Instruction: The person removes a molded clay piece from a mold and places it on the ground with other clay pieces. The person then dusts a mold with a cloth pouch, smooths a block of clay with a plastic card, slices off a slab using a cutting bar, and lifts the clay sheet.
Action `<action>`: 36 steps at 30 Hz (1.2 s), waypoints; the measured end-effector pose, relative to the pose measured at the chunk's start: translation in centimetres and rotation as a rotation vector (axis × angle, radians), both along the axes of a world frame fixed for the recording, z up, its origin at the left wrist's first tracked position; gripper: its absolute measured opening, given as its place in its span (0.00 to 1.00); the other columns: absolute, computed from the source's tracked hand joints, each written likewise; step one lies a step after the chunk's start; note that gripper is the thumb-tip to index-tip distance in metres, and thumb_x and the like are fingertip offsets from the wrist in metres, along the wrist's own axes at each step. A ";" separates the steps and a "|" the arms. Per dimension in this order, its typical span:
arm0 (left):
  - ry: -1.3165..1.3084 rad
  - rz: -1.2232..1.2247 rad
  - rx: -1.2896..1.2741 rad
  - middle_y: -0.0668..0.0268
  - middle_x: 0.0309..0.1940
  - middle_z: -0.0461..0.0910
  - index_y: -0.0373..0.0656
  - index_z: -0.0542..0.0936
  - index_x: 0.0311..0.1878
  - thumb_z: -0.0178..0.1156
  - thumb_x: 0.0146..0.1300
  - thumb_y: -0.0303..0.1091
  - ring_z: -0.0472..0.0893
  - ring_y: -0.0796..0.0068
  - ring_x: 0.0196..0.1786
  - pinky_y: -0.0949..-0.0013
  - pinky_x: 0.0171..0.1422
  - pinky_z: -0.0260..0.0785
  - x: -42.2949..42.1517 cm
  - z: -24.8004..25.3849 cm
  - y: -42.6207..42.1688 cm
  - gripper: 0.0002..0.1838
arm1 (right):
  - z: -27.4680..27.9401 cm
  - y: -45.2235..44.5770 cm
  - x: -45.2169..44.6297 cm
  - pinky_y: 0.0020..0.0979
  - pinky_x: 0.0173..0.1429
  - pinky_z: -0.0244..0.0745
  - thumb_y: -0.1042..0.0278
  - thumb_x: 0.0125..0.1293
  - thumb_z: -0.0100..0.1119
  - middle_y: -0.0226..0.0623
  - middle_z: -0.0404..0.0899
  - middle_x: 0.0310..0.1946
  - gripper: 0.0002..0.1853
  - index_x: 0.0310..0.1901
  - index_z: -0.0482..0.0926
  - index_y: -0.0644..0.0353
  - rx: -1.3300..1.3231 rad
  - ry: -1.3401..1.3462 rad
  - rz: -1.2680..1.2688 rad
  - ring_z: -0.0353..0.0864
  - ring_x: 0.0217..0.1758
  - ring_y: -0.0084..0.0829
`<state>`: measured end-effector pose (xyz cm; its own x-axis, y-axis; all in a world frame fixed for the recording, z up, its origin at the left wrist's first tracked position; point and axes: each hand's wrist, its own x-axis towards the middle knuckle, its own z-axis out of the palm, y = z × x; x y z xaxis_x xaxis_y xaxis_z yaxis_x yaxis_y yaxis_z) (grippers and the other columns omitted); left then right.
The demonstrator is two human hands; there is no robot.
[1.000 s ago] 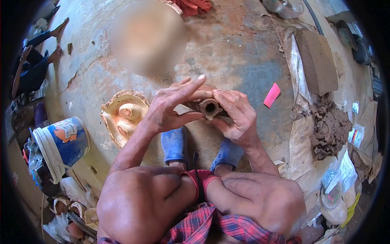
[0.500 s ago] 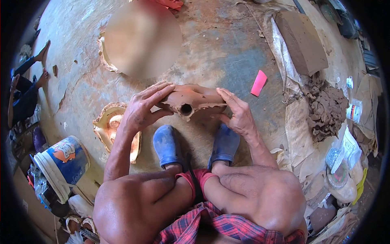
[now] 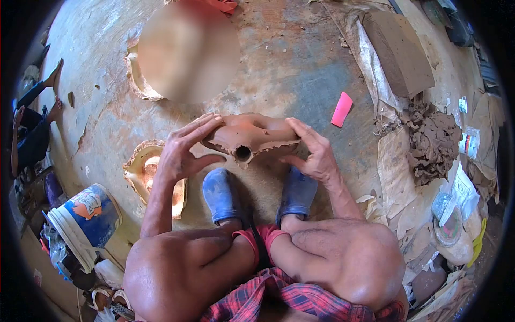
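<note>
A hollow brown clay form [image 3: 252, 132] is between my two hands, just beyond my feet. Its surface is smooth and rounded, the near edge is ragged, and a round dark hole faces me. My left hand [image 3: 182, 147] grips its left end, fingers over the top and thumb stretched below. At the right end, my right hand [image 3: 315, 147] has its fingers on the upper edge and its thumb under the near rim. Its underside is hidden, so I cannot tell whether it touches the floor. Left of my feet lies an open, pale mould half [image 3: 140, 153].
A pink flat piece [image 3: 341, 109] lies on the floor. On the right are a clay slab [image 3: 399, 53], a heap of soft clay [image 3: 433, 142] and plastic tubs. A blue-and-white bucket [image 3: 88, 217] lies tipped at left. Another person's legs [image 3: 37, 123] show at far left.
The clay form has shifted slightly left and tilted, so more of its top shows and its ragged edge sits lower. My left hand has moved slightly left with it.
</note>
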<state>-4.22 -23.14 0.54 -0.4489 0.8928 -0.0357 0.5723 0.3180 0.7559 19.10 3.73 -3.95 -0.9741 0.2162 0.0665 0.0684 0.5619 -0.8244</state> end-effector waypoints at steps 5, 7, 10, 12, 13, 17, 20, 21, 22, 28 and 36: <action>-0.693 0.451 0.132 0.50 0.75 0.75 0.39 0.71 0.78 0.59 0.70 0.71 0.72 0.57 0.78 0.56 0.82 0.61 -2.3 -2.8 -0.7 0.48 | -1.7 2.4 0.9 0.45 0.75 0.73 0.32 0.71 0.64 0.53 0.75 0.73 0.47 0.76 0.69 0.67 -0.352 -0.030 -0.234 0.76 0.76 0.47; -0.849 0.590 0.006 0.52 0.78 0.71 0.43 0.69 0.80 0.44 0.75 0.76 0.69 0.57 0.79 0.56 0.83 0.58 -3.6 -4.1 0.0 0.49 | -2.6 3.5 0.5 0.45 0.72 0.76 0.22 0.74 0.48 0.54 0.76 0.71 0.50 0.76 0.71 0.65 -0.688 -0.255 -0.570 0.78 0.74 0.48; -1.051 0.837 -0.395 0.54 0.72 0.73 0.47 0.70 0.79 0.46 0.77 0.71 0.78 0.59 0.65 0.57 0.70 0.70 -4.9 -4.9 1.9 0.42 | -2.5 4.2 -1.2 0.43 0.68 0.79 0.15 0.73 0.35 0.55 0.81 0.65 0.54 0.75 0.72 0.64 -0.740 -0.576 -0.653 0.85 0.65 0.48; -1.054 0.835 -0.552 0.53 0.72 0.72 0.47 0.70 0.79 0.48 0.77 0.71 0.77 0.58 0.66 0.56 0.70 0.71 -5.1 -4.8 4.0 0.42 | -2.3 4.1 -2.8 0.43 0.66 0.79 0.14 0.72 0.34 0.57 0.83 0.63 0.56 0.74 0.74 0.65 -0.839 -0.821 -0.681 0.88 0.58 0.47; -1.057 0.824 -0.689 0.51 0.72 0.72 0.46 0.69 0.80 0.50 0.76 0.70 0.77 0.57 0.67 0.55 0.70 0.71 -5.2 -4.9 4.5 0.43 | -2.6 4.0 -2.9 0.43 0.66 0.79 0.14 0.72 0.34 0.57 0.83 0.63 0.56 0.74 0.74 0.65 -0.857 -0.842 -0.687 0.88 0.58 0.47; -1.429 0.872 -0.770 0.47 0.62 0.81 0.44 0.73 0.75 0.57 0.75 0.66 0.86 0.57 0.57 0.54 0.63 0.80 -5.0 -6.4 6.0 0.39 | -5.0 2.7 -3.5 0.41 0.65 0.80 0.16 0.73 0.38 0.63 0.76 0.68 0.55 0.77 0.69 0.65 -0.818 -0.965 -0.478 0.85 0.62 0.45; -1.538 0.802 -0.766 0.53 0.54 0.87 0.40 0.76 0.70 0.54 0.79 0.60 0.89 0.62 0.50 0.57 0.58 0.83 -4.6 -8.0 5.2 0.33 | -5.2 1.9 -3.9 0.42 0.70 0.75 0.19 0.75 0.40 0.59 0.75 0.70 0.53 0.76 0.69 0.69 -0.705 -0.923 -0.494 0.81 0.68 0.44; -1.589 0.752 -0.682 0.55 0.54 0.87 0.39 0.77 0.69 0.53 0.80 0.58 0.89 0.64 0.51 0.58 0.59 0.83 -4.5 -8.1 4.9 0.31 | -5.2 2.0 -4.1 0.42 0.72 0.74 0.21 0.76 0.42 0.57 0.75 0.71 0.52 0.75 0.70 0.70 -0.858 -0.906 -0.502 0.79 0.70 0.43; -1.554 0.769 -0.731 0.58 0.57 0.87 0.39 0.77 0.70 0.50 0.82 0.57 0.89 0.65 0.51 0.58 0.59 0.83 -4.7 -7.8 5.0 0.30 | -5.1 1.9 -4.6 0.42 0.74 0.72 0.23 0.77 0.43 0.54 0.75 0.71 0.51 0.74 0.70 0.72 -1.014 -0.886 -0.509 0.77 0.72 0.42; -1.596 0.787 -0.764 0.61 0.55 0.89 0.42 0.82 0.63 0.51 0.81 0.56 0.89 0.66 0.48 0.56 0.58 0.82 -4.4 -7.6 4.9 0.27 | -5.4 0.7 -6.8 0.42 0.76 0.67 0.36 0.79 0.50 0.57 0.78 0.68 0.40 0.69 0.77 0.73 -1.144 -1.017 -0.690 0.76 0.72 0.45; -1.626 0.894 -0.735 0.61 0.42 0.91 0.39 0.86 0.52 0.56 0.78 0.52 0.89 0.67 0.34 0.62 0.42 0.83 -2.4 -6.8 2.8 0.23 | -3.6 -0.4 -6.1 0.45 0.73 0.70 0.46 0.77 0.57 0.56 0.80 0.66 0.33 0.64 0.79 0.75 -1.158 -1.037 -0.846 0.79 0.69 0.45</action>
<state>-6.65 -20.34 -6.24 0.1477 0.1019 -0.9838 -0.8586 0.5069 -0.0764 13.04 3.30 -7.50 -0.1195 0.1206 -0.9855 0.7075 -0.6860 -0.1698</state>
